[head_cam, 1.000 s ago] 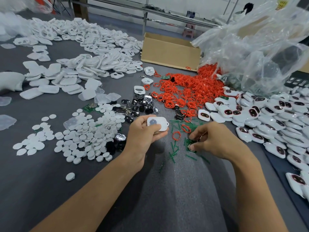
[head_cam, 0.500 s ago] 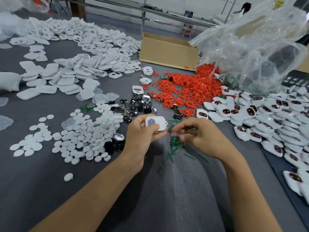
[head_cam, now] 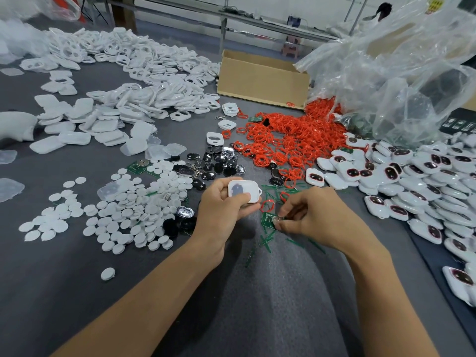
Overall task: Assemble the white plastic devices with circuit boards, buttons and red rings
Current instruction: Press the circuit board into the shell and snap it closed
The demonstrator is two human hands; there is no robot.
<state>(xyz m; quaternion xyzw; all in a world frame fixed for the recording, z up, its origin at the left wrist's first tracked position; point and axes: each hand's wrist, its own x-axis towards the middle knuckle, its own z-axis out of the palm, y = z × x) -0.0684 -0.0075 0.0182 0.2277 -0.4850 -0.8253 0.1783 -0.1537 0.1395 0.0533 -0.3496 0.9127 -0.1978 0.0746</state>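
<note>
My left hand (head_cam: 221, 210) grips a white plastic shell (head_cam: 244, 191) with a dark oval window, held just above the grey table (head_cam: 257, 305). To its right, my right hand (head_cam: 316, 217) pinches a small green circuit board (head_cam: 269, 219) with a round silver cell, low over the table. A single red ring (head_cam: 266, 205) lies between the two hands. Behind them spreads a heap of red rings (head_cam: 288, 140), and black and chrome buttons (head_cam: 216, 163) lie left of that heap.
White round discs (head_cam: 128, 210) cover the table at left, with piles of white shells (head_cam: 123, 81) beyond. Finished white devices (head_cam: 412, 181) are stacked at right. A cardboard box (head_cam: 262, 78) and clear plastic bags (head_cam: 401, 73) stand at the back. Green offcuts (head_cam: 265, 239) litter the table near my hands.
My right hand took up a green circuit board from the table, lifted it toward the shell, and now holds it lower and further right. My left hand has kept hold of the shell.
</note>
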